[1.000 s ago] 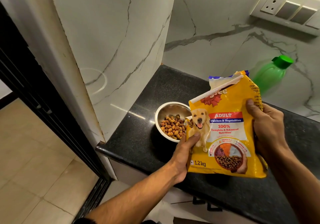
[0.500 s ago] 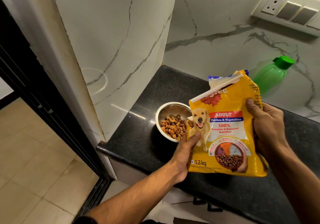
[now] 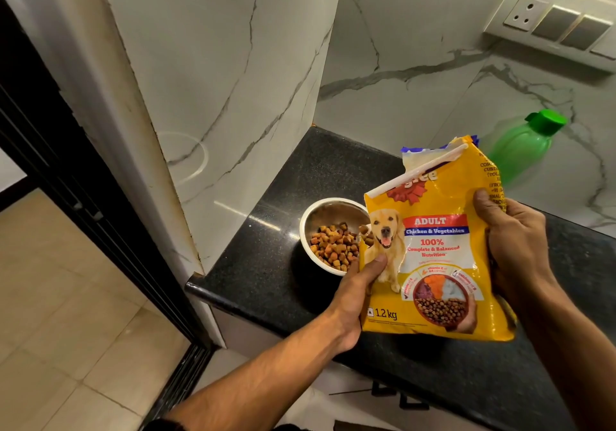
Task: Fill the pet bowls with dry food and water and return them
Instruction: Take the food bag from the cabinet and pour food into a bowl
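A yellow bag of dry dog food (image 3: 436,250) is held upright above the black counter (image 3: 266,280), its torn top open. My left hand (image 3: 358,289) grips its lower left edge, thumb on the front. My right hand (image 3: 513,247) grips its right side. A steel pet bowl (image 3: 328,212) stands on the counter just left of the bag, holding brown kibble (image 3: 335,247). The bag hides the bowl's right rim. A green water bottle (image 3: 520,150) stands behind the bag against the wall.
Marble walls close the counter's left and back sides. A socket and switch panel (image 3: 560,27) sits high on the back wall. The counter's front edge drops to a tiled floor (image 3: 66,314), beside a dark door frame (image 3: 83,197).
The bag and both hands have hardly shifted. The kibble in the bowl looks the same.
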